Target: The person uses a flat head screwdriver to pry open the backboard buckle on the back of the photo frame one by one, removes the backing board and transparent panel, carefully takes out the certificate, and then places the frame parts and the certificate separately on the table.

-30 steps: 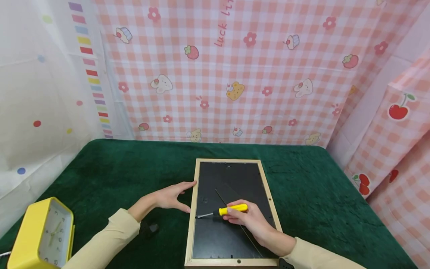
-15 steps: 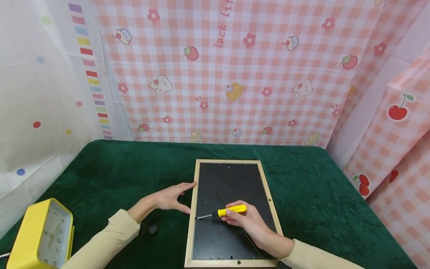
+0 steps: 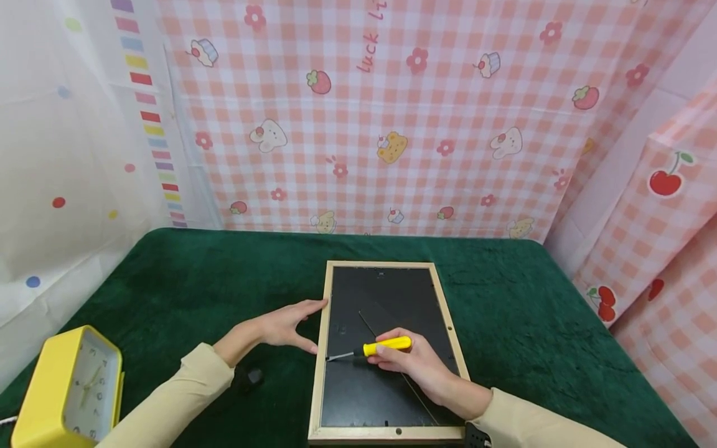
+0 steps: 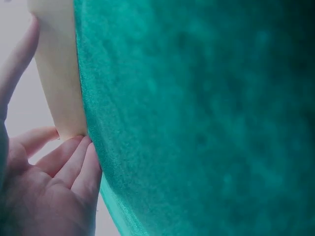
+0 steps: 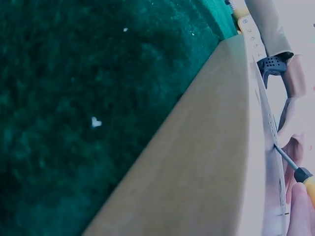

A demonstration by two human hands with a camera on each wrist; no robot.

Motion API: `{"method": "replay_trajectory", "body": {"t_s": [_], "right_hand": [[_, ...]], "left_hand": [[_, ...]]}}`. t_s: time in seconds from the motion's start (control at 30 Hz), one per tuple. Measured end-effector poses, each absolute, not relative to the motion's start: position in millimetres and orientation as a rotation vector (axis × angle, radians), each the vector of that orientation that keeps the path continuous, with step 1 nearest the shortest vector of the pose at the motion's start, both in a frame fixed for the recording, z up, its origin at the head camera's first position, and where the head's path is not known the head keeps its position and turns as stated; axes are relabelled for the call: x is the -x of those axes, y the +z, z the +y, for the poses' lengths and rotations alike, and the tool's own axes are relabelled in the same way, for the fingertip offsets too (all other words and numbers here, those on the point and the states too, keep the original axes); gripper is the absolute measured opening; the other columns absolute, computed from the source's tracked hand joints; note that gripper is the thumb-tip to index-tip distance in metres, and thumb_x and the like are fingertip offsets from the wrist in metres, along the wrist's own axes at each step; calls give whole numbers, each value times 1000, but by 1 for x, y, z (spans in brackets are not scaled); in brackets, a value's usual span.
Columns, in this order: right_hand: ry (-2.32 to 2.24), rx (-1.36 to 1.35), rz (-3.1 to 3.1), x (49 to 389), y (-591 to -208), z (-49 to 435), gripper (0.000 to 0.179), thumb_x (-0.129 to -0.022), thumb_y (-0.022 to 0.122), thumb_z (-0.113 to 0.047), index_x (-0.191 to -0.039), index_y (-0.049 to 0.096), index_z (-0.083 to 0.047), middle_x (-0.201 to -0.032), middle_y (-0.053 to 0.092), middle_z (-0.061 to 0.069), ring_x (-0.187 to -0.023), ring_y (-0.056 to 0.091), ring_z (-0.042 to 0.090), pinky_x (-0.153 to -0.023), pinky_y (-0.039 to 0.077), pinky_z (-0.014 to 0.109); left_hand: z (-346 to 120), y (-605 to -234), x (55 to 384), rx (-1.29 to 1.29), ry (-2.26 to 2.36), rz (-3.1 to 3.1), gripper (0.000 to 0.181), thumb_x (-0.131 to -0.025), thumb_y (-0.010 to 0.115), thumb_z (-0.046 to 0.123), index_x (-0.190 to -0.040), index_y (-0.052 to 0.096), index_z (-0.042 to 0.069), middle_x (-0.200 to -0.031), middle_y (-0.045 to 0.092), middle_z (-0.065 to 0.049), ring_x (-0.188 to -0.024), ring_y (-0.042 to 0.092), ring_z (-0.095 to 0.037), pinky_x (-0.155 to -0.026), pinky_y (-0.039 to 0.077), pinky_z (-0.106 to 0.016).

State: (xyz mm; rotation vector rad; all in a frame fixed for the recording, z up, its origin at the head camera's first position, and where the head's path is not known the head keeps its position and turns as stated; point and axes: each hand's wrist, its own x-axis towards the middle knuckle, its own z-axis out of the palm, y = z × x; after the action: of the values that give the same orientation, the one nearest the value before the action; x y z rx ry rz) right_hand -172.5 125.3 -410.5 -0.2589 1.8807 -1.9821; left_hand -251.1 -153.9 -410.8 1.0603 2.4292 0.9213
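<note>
A wooden picture frame lies with its black backing board facing up. My right hand grips a screwdriver by its yellow handle, over the board. The metal tip meets a small dark tab at the frame's left inner edge. In the right wrist view, the screwdriver slants toward that edge. My left hand has its fingers and thumb spread, touching the frame's left outer side. In the left wrist view, fingertips of that hand rest against the wooden side.
A yellow alarm clock stands at the left on the green cloth. Beside the left forearm sits a small dark object, its kind unclear. A thin cord crosses the backing board diagonally. White specks dot the cloth.
The view shifts slightly up and down. Both hands stay nearly in place, with the screwdriver tip at the same spot on the left inner edge.
</note>
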Motion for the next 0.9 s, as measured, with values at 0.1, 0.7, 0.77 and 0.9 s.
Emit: {"method": "replay_trajectory", "body": {"t_s": [0.1,0.7,0.77,0.9], "right_hand": [[-1989,252,1874,174,-410,125,42,-82,63,-17,-112,49,8,-100,59,17,-88,60,27,-78,46,35],[-2108,139,1922,159,-406,110,44,-82,64,-19,-111,49,10,-100,59,17,-85,61,26,-76,46,31],[-2110,173,1962,159,-403,107,42,-82,64,-17,-110,49,11,-98,60,17,-83,62,25,-75,47,31],[-2099,220,2031,161,-397,101,37,-82,64,-13,-107,51,11,-94,61,15,-80,62,26,-74,47,32]], "left_hand": [[-154,-410,252,-1063,900,2450,91,-73,71,36,-137,20,-4,-140,23,-16,-125,24,-26,-96,29,-41],[-154,-413,250,-1021,864,2480,92,-72,70,41,-138,22,-1,-139,26,-14,-124,26,-24,-96,29,-41],[-154,-413,251,-1025,860,2483,92,-72,70,41,-138,23,-1,-139,26,-14,-124,27,-24,-95,29,-40],[-153,-411,253,-1045,859,2485,91,-72,71,40,-137,23,-2,-138,27,-14,-123,28,-23,-94,32,-38]]}}
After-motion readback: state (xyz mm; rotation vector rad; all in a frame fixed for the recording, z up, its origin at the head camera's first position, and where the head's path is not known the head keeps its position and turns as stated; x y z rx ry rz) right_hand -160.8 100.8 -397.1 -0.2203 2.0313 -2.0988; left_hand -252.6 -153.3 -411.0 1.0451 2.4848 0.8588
